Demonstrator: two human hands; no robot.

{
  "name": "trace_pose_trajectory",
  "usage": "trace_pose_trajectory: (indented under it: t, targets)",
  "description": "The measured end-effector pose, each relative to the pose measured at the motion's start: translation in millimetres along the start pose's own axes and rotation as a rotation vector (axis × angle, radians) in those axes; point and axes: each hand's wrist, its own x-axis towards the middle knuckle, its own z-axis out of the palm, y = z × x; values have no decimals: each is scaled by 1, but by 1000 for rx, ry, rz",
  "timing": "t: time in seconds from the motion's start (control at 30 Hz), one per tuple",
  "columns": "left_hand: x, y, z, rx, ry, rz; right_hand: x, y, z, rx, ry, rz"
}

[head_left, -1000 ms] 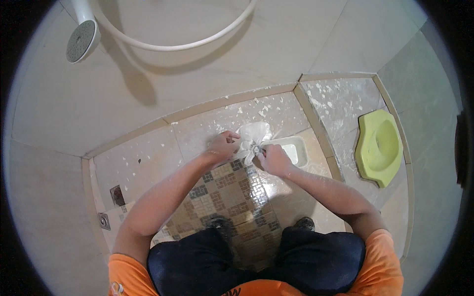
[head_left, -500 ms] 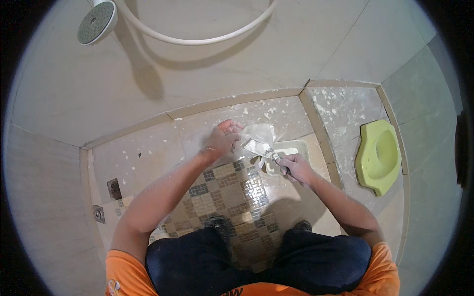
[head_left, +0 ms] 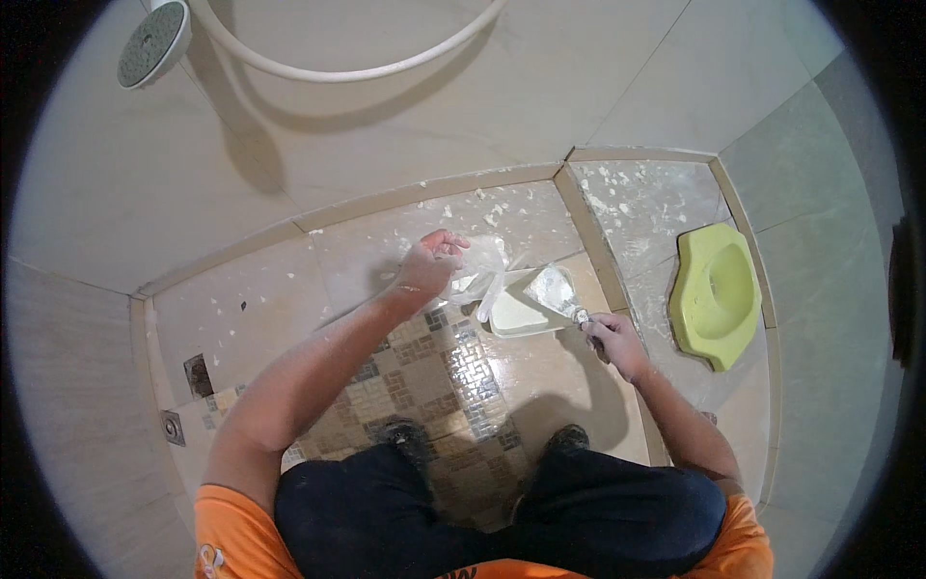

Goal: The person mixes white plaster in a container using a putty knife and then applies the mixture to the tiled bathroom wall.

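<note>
I crouch over a tiled bathroom floor (head_left: 270, 309). My left hand (head_left: 424, 265) grips a clear plastic bag (head_left: 477, 265) with white powder in it, held just above the floor. A small putty knife (head_left: 558, 289) coated in white paste is in my right hand (head_left: 610, 340), its blade over a pale rectangular tray (head_left: 521, 317) on the floor. The bag hangs at the tray's left end.
A lime-green squat toilet pan (head_left: 716, 294) sits on a raised step to the right. A shower head (head_left: 152, 43) and white hose (head_left: 357, 69) hang on the wall ahead. Floor drain (head_left: 173, 427) and a missing-tile hole (head_left: 198, 374) lie at left. White paste spots dot the tiles.
My right hand has drawn back to the right, away from the left hand, with the putty knife. The left hand stays at the bag. The view tilted slightly.
</note>
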Motion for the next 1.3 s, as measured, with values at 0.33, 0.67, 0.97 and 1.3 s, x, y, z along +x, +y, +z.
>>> trace_pose_trajectory:
  t: [0.33, 0.67, 0.97, 1.3]
  targets:
    - [-10, 2, 6, 226, 46, 19, -14, 11, 5, -509, 196, -216]
    - [-14, -5, 6, 438, 213, 142, -15, -13, 14, -701, 251, -351]
    - [-13, 5, -16, 726, 149, 43, -1, -77, 62, -480, -54, -516]
    - [-15, 14, -26, 676, 281, 194, 11, -81, 89, -948, 120, -812]
